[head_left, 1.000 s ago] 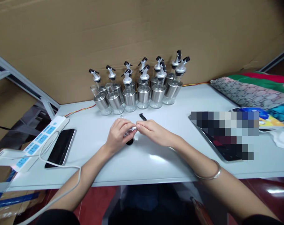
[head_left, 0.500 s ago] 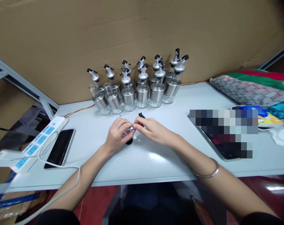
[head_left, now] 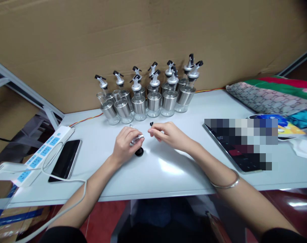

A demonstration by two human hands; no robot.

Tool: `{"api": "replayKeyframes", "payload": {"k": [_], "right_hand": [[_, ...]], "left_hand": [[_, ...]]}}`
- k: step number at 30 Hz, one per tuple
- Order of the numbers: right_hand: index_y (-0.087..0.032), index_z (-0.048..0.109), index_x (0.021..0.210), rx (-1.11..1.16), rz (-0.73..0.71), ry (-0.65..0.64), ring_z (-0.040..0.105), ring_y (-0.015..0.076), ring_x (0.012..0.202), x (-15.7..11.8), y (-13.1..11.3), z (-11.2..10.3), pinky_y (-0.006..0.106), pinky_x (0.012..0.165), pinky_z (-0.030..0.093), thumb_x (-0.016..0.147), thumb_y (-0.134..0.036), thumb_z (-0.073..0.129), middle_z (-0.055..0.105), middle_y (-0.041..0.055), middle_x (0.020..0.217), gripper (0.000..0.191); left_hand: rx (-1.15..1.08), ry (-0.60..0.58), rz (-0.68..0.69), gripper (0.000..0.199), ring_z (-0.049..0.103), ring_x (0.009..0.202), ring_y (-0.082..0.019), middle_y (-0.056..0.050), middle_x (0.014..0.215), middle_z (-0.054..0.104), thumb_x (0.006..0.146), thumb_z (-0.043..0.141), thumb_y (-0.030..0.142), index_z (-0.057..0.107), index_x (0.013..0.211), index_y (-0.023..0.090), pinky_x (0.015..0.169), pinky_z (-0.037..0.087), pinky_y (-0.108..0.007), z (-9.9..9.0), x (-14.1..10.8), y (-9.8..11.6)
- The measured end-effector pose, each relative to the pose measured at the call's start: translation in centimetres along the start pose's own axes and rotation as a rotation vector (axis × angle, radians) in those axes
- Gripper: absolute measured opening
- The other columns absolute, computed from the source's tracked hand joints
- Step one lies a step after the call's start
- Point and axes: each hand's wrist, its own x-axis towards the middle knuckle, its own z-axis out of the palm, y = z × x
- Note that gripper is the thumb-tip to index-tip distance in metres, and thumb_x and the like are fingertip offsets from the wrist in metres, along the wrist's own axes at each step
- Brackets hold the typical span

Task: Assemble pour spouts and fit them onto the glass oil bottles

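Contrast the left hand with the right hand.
The left hand grips a silvery part; the right hand has nothing plainly in its grasp. The left hand is beside a round black piece, the right hand near a small black part. Both have bent fingers.

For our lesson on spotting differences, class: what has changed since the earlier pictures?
The right hand has drawn away to the right from the silver piece, leaving a gap between the hands. The left hand still holds that piece; the bottles stayed put.
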Motion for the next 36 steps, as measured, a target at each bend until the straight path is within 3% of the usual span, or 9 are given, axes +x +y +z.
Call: {"api": "replayKeyframes", "payload": {"k": [3,6,13,18,23,27,36], "right_hand": [[-0.014,0.064,0.077,-0.057,-0.036,0.047,0.052,0.0125,0.065,0.1,0.6,-0.9,0.022,0.062,0.037,0.087,-0.029,0.055,0.059,0.0023,0.071,0.020],[-0.012,0.065,0.080,-0.234,-0.039,0.058,0.054,0.0148,0.073,0.3,1.5,-1.4,0.024,0.069,0.039,0.091,-0.021,0.047,0.060,0.0068,0.080,0.023],[-0.011,0.068,0.086,-0.467,0.154,-0.060,0.061,0.0208,0.079,0.5,3.2,-1.3,0.028,0.072,0.040,0.091,-0.016,0.042,0.069,0.0120,0.086,0.026],[-0.014,0.071,0.087,-0.502,0.169,-0.120,0.063,0.0213,0.085,0.3,3.7,-1.3,0.026,0.073,0.041,0.086,-0.013,0.048,0.072,0.0112,0.093,0.022],[-0.014,0.073,0.083,-0.509,0.157,-0.090,0.063,0.0212,0.081,0.2,4.0,-1.2,0.028,0.072,0.041,0.086,-0.015,0.050,0.072,0.0124,0.089,0.022],[-0.014,0.073,0.082,-0.448,0.127,-0.108,0.062,0.0218,0.077,0.2,4.1,-1.0,0.029,0.069,0.041,0.085,-0.020,0.054,0.072,0.0125,0.086,0.021],[-0.016,0.076,0.078,-0.301,0.159,-0.195,0.063,0.0173,0.069,-0.1,3.3,-1.6,0.026,0.066,0.043,0.078,-0.014,0.061,0.074,0.0064,0.078,0.015]], "left_hand": [[-0.015,-0.002,0.004,0.008,0.055,0.076,-0.015,-0.002,0.080,0.062,0.086,0.059,0.019,0.055,0.092,0.019,0.070,0.047,-0.028,-0.1,0.1,0.0],[-0.024,-0.001,0.010,0.008,0.056,0.076,-0.015,-0.002,0.079,0.062,0.085,0.059,0.018,0.055,0.092,0.019,0.070,0.048,-0.028,-0.1,0.1,0.1],[-0.017,0.006,0.007,0.007,0.055,0.075,-0.015,-0.002,0.079,0.062,0.086,0.058,0.018,0.055,0.092,0.019,0.069,0.047,-0.028,-0.1,0.2,0.0],[-0.012,0.006,0.007,0.008,0.055,0.075,-0.015,-0.002,0.080,0.062,0.086,0.059,0.017,0.054,0.092,0.019,0.069,0.047,-0.028,-0.1,0.1,0.0],[-0.004,0.012,0.011,0.007,0.056,0.075,-0.015,-0.002,0.080,0.062,0.086,0.058,0.019,0.054,0.093,0.020,0.068,0.048,-0.028,-0.2,0.1,0.0],[0.002,0.014,0.014,0.006,0.056,0.074,-0.015,-0.002,0.080,0.063,0.087,0.057,0.019,0.054,0.092,0.020,0.068,0.047,-0.028,-0.2,0.2,0.0],[-0.012,0.006,0.002,0.006,0.055,0.075,-0.015,-0.002,0.080,0.062,0.086,0.057,0.018,0.055,0.092,0.020,0.069,0.047,-0.028,-0.2,0.2,0.0]]}}
